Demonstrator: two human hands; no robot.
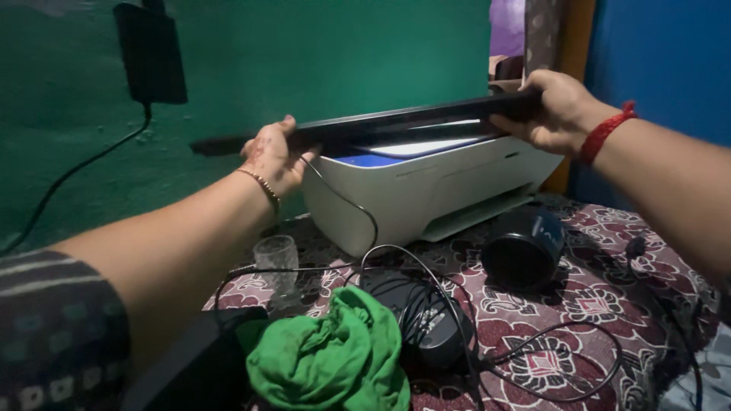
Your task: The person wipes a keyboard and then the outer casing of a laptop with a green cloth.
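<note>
A white printer [426, 190] with a blue top panel stands on a patterned maroon cloth [601, 304]. Above it I hold a long flat black panel [403, 120], seen edge-on and roughly level. My left hand [272, 156] grips its left part, thumb on top, with a beaded bracelet at the wrist. My right hand [552, 110] grips its right end; a red thread is tied round that wrist. The panel's left tip sticks out past my left hand.
A small clear glass [277, 262], a crumpled green cloth [331, 358], a black round speaker [525, 247], a dark device with tangled black cables [434, 320] lie in front of the printer. A black adapter [151, 53] hangs on the green wall.
</note>
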